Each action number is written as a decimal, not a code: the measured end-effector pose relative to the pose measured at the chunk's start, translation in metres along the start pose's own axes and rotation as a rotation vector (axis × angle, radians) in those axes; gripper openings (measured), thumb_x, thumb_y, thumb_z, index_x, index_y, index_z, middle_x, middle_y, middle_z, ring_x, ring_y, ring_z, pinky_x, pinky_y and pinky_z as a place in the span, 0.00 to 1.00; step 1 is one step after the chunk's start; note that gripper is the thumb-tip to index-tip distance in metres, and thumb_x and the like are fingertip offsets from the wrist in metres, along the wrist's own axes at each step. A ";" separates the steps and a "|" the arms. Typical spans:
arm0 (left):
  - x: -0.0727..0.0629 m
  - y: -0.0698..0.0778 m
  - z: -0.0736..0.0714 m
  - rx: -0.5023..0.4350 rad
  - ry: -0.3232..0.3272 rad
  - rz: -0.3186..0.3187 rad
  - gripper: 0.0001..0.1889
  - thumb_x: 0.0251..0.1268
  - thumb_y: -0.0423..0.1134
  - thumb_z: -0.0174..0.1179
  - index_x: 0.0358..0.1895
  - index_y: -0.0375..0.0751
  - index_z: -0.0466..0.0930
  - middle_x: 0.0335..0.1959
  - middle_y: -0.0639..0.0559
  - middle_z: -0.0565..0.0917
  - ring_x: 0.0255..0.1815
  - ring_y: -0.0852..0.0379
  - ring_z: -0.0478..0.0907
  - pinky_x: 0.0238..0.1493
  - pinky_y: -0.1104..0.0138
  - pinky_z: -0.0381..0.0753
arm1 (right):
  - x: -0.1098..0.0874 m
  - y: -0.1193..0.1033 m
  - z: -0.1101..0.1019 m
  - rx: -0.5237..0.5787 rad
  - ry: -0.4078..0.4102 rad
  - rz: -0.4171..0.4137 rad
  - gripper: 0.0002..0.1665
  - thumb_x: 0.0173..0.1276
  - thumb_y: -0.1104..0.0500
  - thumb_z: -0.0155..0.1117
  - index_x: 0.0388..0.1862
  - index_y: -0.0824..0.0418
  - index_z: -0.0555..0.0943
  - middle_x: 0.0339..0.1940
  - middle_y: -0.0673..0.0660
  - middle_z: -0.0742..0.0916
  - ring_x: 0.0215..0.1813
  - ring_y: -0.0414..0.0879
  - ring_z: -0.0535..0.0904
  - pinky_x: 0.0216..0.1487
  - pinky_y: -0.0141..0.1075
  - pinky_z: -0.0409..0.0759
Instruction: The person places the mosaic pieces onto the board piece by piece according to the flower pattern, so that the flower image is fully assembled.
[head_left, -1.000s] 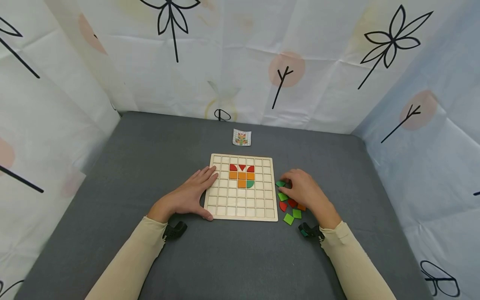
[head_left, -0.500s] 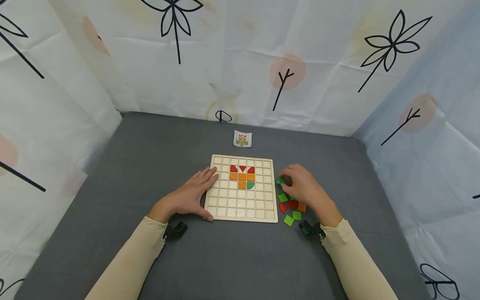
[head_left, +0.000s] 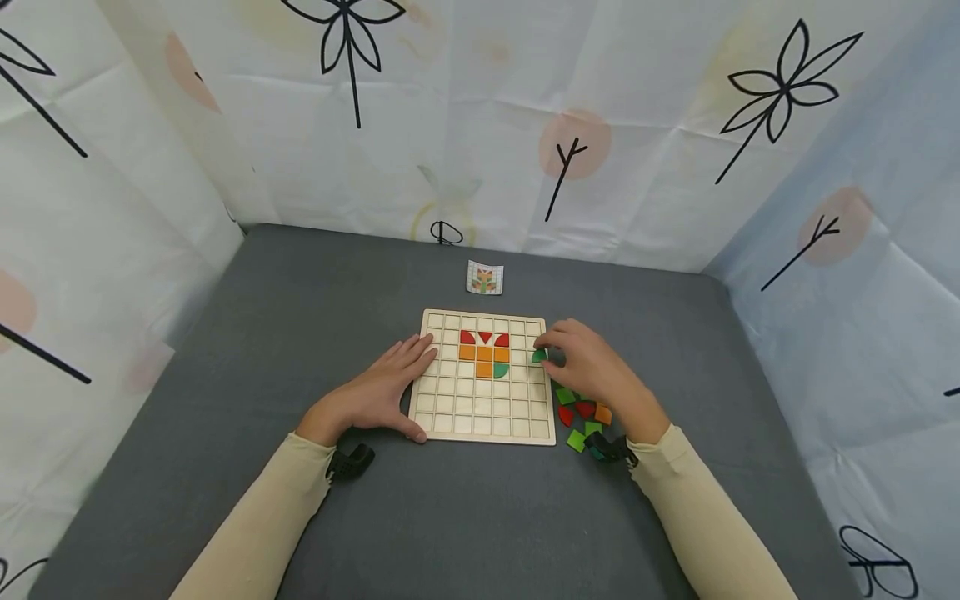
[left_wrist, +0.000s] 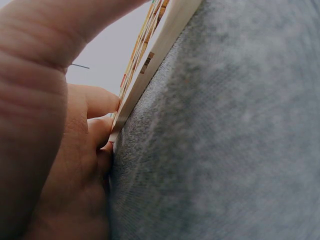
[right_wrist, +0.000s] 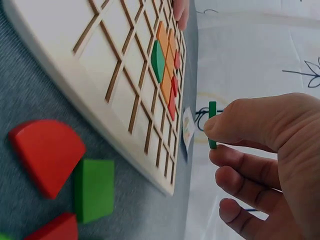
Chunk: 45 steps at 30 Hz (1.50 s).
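A wooden grid board (head_left: 463, 423) lies on the grey table. Along its left edge rests my left hand (head_left: 375, 385), fingers extended over the rim and thumb at the near left corner; fingertips touch the board's side (left_wrist: 134, 92) in the left wrist view. My right hand (head_left: 588, 365) pinches a thin dark green tile (right_wrist: 212, 125) between thumb and index finger, raised over the board's right columns. Set in the grid are red tiles (head_left: 502, 340), orange tiles (head_left: 484, 353) and a dark green quarter-circle tile (head_left: 501, 371).
Loose tiles lie right of the board, among them a red quarter-circle (head_left: 566, 415), an orange tile (head_left: 603, 413) and a light green tile (head_left: 576, 441). Beyond the board is a small pattern card (head_left: 484, 278). Printed cloth (head_left: 480, 125) hangs behind the table.
My right hand has lifted the dark green tile from beside the board and carried it left over the board's right edge. The left hand stays in place.
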<state>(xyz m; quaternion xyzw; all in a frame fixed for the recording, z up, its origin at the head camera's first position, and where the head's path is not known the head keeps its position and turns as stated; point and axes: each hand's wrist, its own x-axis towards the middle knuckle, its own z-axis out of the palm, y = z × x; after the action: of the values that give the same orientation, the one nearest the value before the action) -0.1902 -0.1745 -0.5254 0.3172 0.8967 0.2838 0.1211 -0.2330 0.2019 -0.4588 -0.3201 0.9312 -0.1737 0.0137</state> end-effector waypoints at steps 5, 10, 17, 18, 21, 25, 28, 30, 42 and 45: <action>0.000 -0.001 0.002 0.001 -0.005 -0.005 0.73 0.48 0.66 0.84 0.89 0.33 0.48 0.91 0.39 0.42 0.90 0.38 0.36 0.87 0.44 0.38 | 0.009 -0.008 0.001 -0.004 -0.043 -0.019 0.15 0.72 0.63 0.77 0.56 0.61 0.90 0.55 0.58 0.87 0.59 0.56 0.80 0.56 0.51 0.84; 0.000 -0.001 0.003 0.002 -0.006 0.001 0.73 0.49 0.66 0.84 0.89 0.33 0.48 0.91 0.38 0.42 0.90 0.38 0.36 0.87 0.44 0.38 | 0.019 -0.019 0.002 -0.019 -0.083 -0.062 0.15 0.72 0.63 0.77 0.56 0.60 0.91 0.55 0.56 0.86 0.60 0.55 0.80 0.57 0.49 0.85; 0.000 0.000 0.002 0.011 -0.006 0.000 0.73 0.49 0.66 0.84 0.89 0.33 0.48 0.91 0.38 0.42 0.90 0.37 0.36 0.87 0.44 0.39 | 0.033 -0.028 0.010 -0.024 -0.114 -0.144 0.13 0.73 0.65 0.74 0.55 0.60 0.91 0.54 0.55 0.86 0.57 0.52 0.81 0.55 0.45 0.85; 0.000 0.000 0.002 0.016 -0.016 -0.004 0.73 0.50 0.66 0.83 0.89 0.33 0.47 0.91 0.38 0.41 0.90 0.38 0.35 0.87 0.45 0.38 | 0.034 -0.028 0.012 -0.027 -0.120 -0.163 0.13 0.73 0.65 0.73 0.54 0.60 0.91 0.54 0.55 0.87 0.57 0.52 0.81 0.55 0.44 0.85; 0.000 -0.001 0.003 0.018 -0.019 -0.001 0.73 0.50 0.67 0.83 0.89 0.32 0.47 0.91 0.38 0.42 0.90 0.37 0.36 0.87 0.44 0.39 | 0.040 -0.029 0.018 -0.047 -0.120 -0.229 0.12 0.72 0.66 0.74 0.53 0.61 0.92 0.52 0.56 0.87 0.55 0.52 0.81 0.54 0.43 0.84; 0.001 -0.002 0.002 0.013 -0.009 -0.009 0.73 0.49 0.66 0.84 0.89 0.33 0.47 0.91 0.39 0.41 0.90 0.39 0.35 0.87 0.45 0.38 | 0.049 -0.031 0.023 -0.084 -0.103 -0.310 0.12 0.71 0.65 0.78 0.52 0.60 0.92 0.48 0.55 0.87 0.52 0.51 0.82 0.53 0.42 0.84; 0.001 -0.002 0.001 0.002 -0.008 -0.013 0.73 0.49 0.66 0.84 0.89 0.34 0.47 0.91 0.40 0.41 0.90 0.40 0.34 0.87 0.45 0.37 | 0.055 -0.033 0.025 -0.086 -0.116 -0.344 0.11 0.72 0.63 0.78 0.52 0.58 0.92 0.46 0.53 0.86 0.48 0.49 0.81 0.51 0.41 0.83; 0.001 -0.002 0.000 -0.005 -0.010 -0.009 0.73 0.49 0.67 0.83 0.89 0.34 0.47 0.91 0.40 0.41 0.90 0.40 0.34 0.87 0.44 0.37 | 0.060 -0.034 0.027 -0.093 -0.133 -0.362 0.11 0.72 0.62 0.78 0.52 0.57 0.92 0.46 0.53 0.86 0.47 0.48 0.80 0.50 0.40 0.83; 0.002 -0.008 -0.001 -0.003 0.006 0.012 0.74 0.48 0.68 0.83 0.89 0.33 0.47 0.91 0.40 0.41 0.90 0.39 0.35 0.87 0.43 0.38 | 0.083 -0.043 0.033 -0.144 -0.190 -0.476 0.11 0.73 0.64 0.77 0.52 0.58 0.91 0.48 0.53 0.90 0.52 0.49 0.83 0.58 0.42 0.83; 0.001 -0.007 -0.001 0.001 -0.010 0.002 0.74 0.49 0.68 0.83 0.89 0.34 0.47 0.91 0.40 0.41 0.90 0.39 0.35 0.87 0.44 0.38 | 0.087 -0.044 0.036 -0.141 -0.206 -0.493 0.12 0.73 0.66 0.75 0.52 0.58 0.91 0.47 0.52 0.90 0.50 0.49 0.82 0.56 0.43 0.82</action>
<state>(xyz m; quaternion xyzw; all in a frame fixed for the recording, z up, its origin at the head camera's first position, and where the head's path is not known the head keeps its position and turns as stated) -0.1949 -0.1789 -0.5289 0.3197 0.8959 0.2820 0.1251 -0.2710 0.1065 -0.4710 -0.5531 0.8288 -0.0730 0.0433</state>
